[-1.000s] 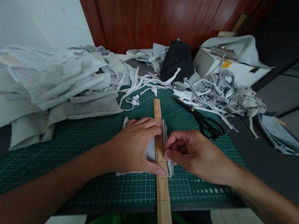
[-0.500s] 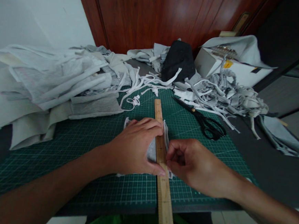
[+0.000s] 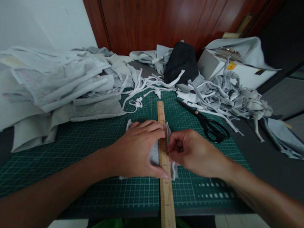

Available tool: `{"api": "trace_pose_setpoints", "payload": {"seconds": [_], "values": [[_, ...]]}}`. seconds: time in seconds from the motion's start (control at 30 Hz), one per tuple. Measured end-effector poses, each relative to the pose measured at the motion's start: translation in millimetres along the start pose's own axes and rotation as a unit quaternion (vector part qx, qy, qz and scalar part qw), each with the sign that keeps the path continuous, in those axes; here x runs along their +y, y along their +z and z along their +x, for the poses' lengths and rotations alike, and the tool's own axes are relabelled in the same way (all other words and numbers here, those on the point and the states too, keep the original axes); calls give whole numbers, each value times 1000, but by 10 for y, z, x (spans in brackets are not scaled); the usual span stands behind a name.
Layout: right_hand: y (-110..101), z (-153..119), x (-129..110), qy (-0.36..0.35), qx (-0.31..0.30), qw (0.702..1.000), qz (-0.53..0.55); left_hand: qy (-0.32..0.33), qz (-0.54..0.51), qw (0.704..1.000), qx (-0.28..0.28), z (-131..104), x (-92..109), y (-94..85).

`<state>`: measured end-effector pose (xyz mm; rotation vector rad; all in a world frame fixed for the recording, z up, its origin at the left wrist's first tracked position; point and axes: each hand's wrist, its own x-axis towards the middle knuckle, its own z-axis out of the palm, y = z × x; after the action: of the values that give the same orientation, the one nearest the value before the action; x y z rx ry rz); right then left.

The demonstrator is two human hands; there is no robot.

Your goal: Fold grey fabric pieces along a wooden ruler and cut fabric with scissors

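Note:
A wooden ruler (image 3: 168,203) lies lengthwise over a small grey cloth piece (image 3: 154,154) on the green cutting mat (image 3: 140,194). Spread across the cloth, my left hand (image 3: 138,148) presses down with fingertips and thumb on the ruler. The cloth's pale edge strip shows along the ruler's right side. There my right hand (image 3: 191,150) is closed in a pinch against the ruler's edge and the cloth; whatever is between its fingertips is hidden.
Black scissors (image 3: 211,128) lie on the mat at the right. A pile of grey cloth (image 3: 57,78) fills the left. White cords, a black pouch (image 3: 182,62), tangled strips and a white box (image 3: 213,64) stand at the back.
My right hand has moved a little up along the ruler, away from me, uncovering more of the lower cloth edge and mat. My left hand and the ruler have stayed in place.

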<state>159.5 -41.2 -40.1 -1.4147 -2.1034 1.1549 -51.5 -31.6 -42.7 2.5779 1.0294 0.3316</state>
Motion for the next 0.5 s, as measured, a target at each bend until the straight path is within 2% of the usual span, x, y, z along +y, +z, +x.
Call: {"api": "trace_pose_setpoints", "payload": {"seconds": [0.37, 0.5], "values": [[-170, 415, -9, 26, 40, 998, -49, 3, 2, 1000, 3, -24, 4, 0], [-180, 484, -1, 31, 81, 994, -68, 2, 2, 1000, 1, -14, 2, 1]]}}
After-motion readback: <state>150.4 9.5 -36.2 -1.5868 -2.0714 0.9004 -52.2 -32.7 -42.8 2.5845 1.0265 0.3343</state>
